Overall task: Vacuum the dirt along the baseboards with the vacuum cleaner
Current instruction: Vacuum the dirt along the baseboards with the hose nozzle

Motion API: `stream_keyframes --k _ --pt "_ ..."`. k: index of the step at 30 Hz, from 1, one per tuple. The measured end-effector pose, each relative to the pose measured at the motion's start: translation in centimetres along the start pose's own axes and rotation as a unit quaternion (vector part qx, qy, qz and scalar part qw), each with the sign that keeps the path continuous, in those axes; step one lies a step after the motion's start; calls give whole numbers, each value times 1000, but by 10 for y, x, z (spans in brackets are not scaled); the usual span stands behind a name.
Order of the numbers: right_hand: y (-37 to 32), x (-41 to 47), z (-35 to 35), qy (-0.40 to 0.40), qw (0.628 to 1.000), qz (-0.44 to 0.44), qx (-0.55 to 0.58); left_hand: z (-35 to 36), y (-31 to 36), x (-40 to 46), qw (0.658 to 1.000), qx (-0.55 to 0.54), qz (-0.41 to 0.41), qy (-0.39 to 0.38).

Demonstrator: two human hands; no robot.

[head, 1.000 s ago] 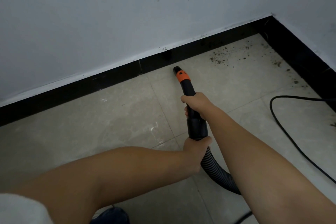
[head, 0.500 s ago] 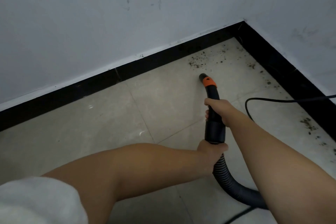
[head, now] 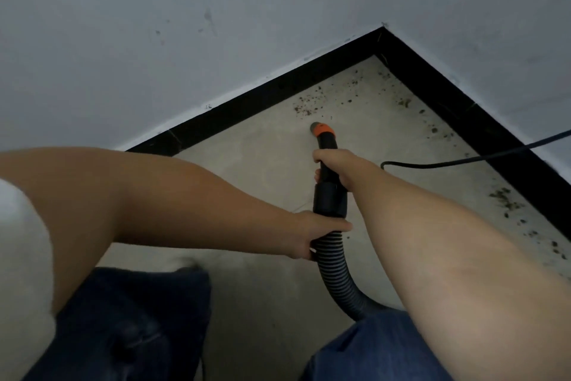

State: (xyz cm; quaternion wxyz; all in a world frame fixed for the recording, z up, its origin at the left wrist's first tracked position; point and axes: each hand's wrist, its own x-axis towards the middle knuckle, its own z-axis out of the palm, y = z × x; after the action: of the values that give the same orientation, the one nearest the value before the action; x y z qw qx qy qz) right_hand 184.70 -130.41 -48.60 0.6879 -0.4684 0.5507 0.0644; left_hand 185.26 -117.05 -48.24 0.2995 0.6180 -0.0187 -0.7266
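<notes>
Pale floor tiles run into a corner where two lengths of black baseboard meet under grey walls. On them the nozzle, orange-collared, points up and a little left toward the far baseboard, its mouth just short of a scatter of dirt that lies between it and the skirting. More crumbs trail into the corner and down along the right-hand baseboard.

From the mouth back, the wand's long axis runs nearly straight toward the person. The right hand is the nearer of the two to the mouth, fingers wrapped round the black tube just behind the collar. The left hand clasps the ribbed hose where it joins the thick cuff, further back.

The dirt lies ahead of the right hand, along the wand's own line and slightly left, so a short push forward looks enough to reach it; the right-side crumbs would need a swing rightward.

A black cord crosses the floor to the right. Blue-jeaned knees fill the bottom
</notes>
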Motion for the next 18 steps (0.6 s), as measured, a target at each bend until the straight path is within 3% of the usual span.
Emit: stream_keyframes --k 6,18 --pt "-16 25 2 5 1000 -8 8 -16 11 25 999 -13 7 36" --pt "-2 40 16 35 997 -25 57 -39 0 39 999 -30 -19 -6"
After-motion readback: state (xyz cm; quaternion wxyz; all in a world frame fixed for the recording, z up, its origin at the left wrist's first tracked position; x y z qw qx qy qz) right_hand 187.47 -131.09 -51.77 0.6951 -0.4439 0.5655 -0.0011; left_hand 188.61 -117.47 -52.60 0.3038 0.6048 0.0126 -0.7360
